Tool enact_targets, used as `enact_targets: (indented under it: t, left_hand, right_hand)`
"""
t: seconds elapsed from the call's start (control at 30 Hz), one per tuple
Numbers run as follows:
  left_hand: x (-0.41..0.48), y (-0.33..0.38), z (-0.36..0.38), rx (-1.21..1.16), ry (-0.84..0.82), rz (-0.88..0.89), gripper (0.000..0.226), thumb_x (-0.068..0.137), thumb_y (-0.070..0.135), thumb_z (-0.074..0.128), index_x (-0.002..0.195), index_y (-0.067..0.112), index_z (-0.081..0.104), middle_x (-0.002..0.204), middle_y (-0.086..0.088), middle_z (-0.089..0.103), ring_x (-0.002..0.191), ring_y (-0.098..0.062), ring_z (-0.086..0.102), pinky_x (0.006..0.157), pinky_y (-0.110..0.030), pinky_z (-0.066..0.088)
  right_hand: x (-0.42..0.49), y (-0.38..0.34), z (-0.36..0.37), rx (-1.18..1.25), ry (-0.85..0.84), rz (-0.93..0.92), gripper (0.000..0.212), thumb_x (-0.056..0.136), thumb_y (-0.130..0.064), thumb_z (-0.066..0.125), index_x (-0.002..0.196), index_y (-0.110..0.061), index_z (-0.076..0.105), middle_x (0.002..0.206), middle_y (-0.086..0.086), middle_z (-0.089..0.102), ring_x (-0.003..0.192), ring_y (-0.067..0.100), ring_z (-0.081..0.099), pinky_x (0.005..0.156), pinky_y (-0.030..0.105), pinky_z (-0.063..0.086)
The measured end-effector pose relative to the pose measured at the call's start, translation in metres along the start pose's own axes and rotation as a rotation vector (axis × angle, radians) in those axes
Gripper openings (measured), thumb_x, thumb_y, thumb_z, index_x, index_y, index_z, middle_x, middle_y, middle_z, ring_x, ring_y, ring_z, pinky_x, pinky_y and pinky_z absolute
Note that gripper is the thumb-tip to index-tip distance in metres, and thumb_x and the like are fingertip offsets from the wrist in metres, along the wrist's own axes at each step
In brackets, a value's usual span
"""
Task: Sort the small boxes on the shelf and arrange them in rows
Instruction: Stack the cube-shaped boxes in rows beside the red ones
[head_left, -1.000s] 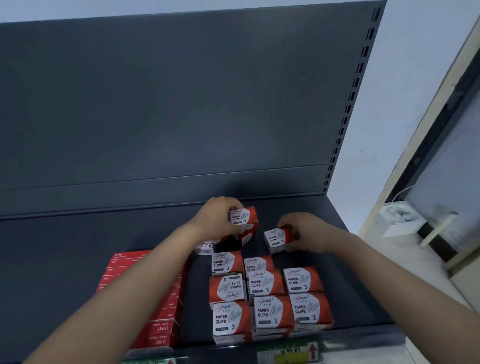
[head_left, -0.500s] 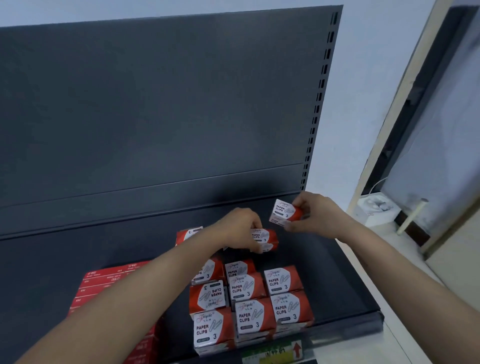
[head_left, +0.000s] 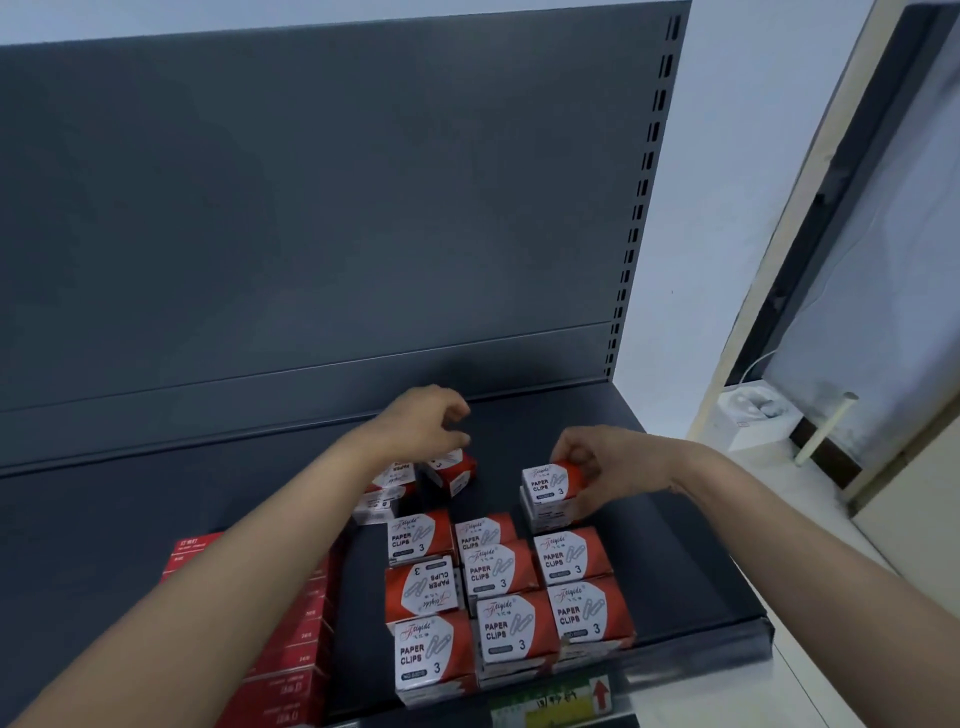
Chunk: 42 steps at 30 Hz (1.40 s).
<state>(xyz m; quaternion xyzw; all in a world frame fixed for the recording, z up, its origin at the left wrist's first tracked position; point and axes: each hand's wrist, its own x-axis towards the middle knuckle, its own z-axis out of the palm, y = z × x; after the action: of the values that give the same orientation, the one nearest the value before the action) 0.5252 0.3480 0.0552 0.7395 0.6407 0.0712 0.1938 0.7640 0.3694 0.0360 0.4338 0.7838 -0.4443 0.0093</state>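
My R hand (head_left: 597, 467) grips a paper-clip box (head_left: 551, 480), fingers curled round its far end. It sits atop another box (head_left: 550, 512), just behind the right row. My L hand (head_left: 423, 428) is loosely curled, holding nothing, just over a tilted box (head_left: 451, 470); can't tell if touching. The neat rows (head_left: 498, 587) lie btwn hands & me on the shelf (head_left: 675, 571), w/ flat red packs (head_left: 296, 654) left of my L forearm.

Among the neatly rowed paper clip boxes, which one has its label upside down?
The second box from the front in the left row: its print alone reads inverted.
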Motion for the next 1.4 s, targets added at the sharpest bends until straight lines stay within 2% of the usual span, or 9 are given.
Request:
enact_targets:
  t: [0.13,0.43,0.53,0.6,0.77,0.9,1.07,1.2,1.4]
  left_hand:
    - [-0.002,-0.015,-0.001,0.036,-0.157,-0.073,0.047,0.088,0.017,0.06,0.133,0.012,0.048,0.135,-0.004,0.051,0.121,-0.017,0.052,0.102,-0.029,0.043]
    - [0.006,-0.014,0.0,0.038,-0.25,-0.123,0.048,0.086,0.009,0.052,0.134,0.018,0.049,0.139,0.0,0.047,0.125,-0.016,0.047,0.102,-0.028,0.042]
    - [0.01,-0.012,0.006,0.146,-0.198,-0.173,0.036,0.086,0.037,0.057,0.112,0.012,0.061,0.112,-0.002,0.062,0.099,-0.017,0.057,0.078,-0.028,0.048]
    - [0.011,-0.01,0.009,0.213,-0.159,-0.204,0.049,0.077,0.058,0.062,0.088,0.01,0.06,0.086,0.0,0.061,0.08,-0.017,0.056,0.061,-0.027,0.042]
    - [0.007,-0.003,0.009,0.203,-0.166,-0.118,0.065,0.067,0.047,0.078,0.117,0.013,0.055,0.116,-0.001,0.057,0.103,-0.018,0.054,0.085,-0.032,0.049]
    - [-0.002,0.009,0.004,0.163,-0.042,0.002,0.054,0.069,0.034,0.078,0.113,0.017,0.053,0.114,0.0,0.059,0.098,-0.015,0.053,0.08,-0.031,0.049]
    - [-0.021,0.033,0.003,0.092,-0.035,-0.003,0.064,0.077,0.053,0.065,0.129,0.021,0.045,0.118,0.0,0.057,0.095,-0.013,0.05,0.072,-0.026,0.04]
    - [-0.029,0.043,0.018,0.173,-0.013,-0.072,0.05,0.081,0.06,0.055,0.095,0.013,0.061,0.095,-0.003,0.061,0.084,-0.016,0.055,0.061,-0.027,0.038]
    - [-0.037,0.044,0.031,0.362,0.007,-0.063,0.061,0.084,0.07,0.039,0.054,0.017,0.036,0.056,0.004,0.039,0.052,-0.009,0.034,0.07,-0.032,0.034]
  right_hand:
    - [0.006,-0.006,0.001,0.006,0.005,0.001,0.032,0.088,-0.025,0.062,0.119,-0.017,0.055,0.118,-0.003,0.063,0.11,0.014,0.059,0.097,0.029,0.048]
    - [-0.003,-0.006,0.004,-0.036,-0.058,-0.004,0.019,0.092,-0.024,0.056,0.106,-0.015,0.066,0.103,-0.003,0.069,0.1,0.011,0.064,0.093,0.027,0.049]
    - [-0.006,-0.007,0.007,-0.037,-0.058,-0.019,0.018,0.094,-0.023,0.054,0.105,-0.015,0.066,0.102,-0.003,0.069,0.098,0.011,0.064,0.092,0.025,0.049]
    - [-0.007,-0.008,0.009,-0.053,-0.05,-0.028,0.021,0.094,-0.023,0.053,0.108,-0.013,0.065,0.104,-0.002,0.068,0.099,0.011,0.064,0.091,0.025,0.049]
    - [-0.006,-0.007,0.011,-0.027,0.056,-0.03,0.024,0.095,-0.024,0.05,0.114,-0.014,0.062,0.104,-0.005,0.064,0.098,0.008,0.06,0.081,0.014,0.047]
    - [-0.002,-0.009,0.01,0.05,0.282,-0.074,0.023,0.094,-0.023,0.053,0.112,-0.013,0.064,0.106,-0.002,0.067,0.097,0.009,0.062,0.082,0.014,0.047]
    - [0.005,-0.02,0.012,0.074,0.362,-0.096,0.022,0.094,-0.025,0.053,0.107,-0.012,0.064,0.102,0.002,0.069,0.097,0.015,0.064,0.092,0.031,0.05]
    - [0.011,-0.024,0.016,-0.021,0.328,-0.041,0.027,0.095,-0.031,0.05,0.104,-0.011,0.065,0.101,0.003,0.068,0.095,0.017,0.063,0.09,0.034,0.049]
    - [0.007,-0.02,0.02,-0.043,0.211,0.035,0.036,0.095,-0.037,0.047,0.1,-0.007,0.067,0.096,0.006,0.069,0.092,0.018,0.066,0.086,0.034,0.052]
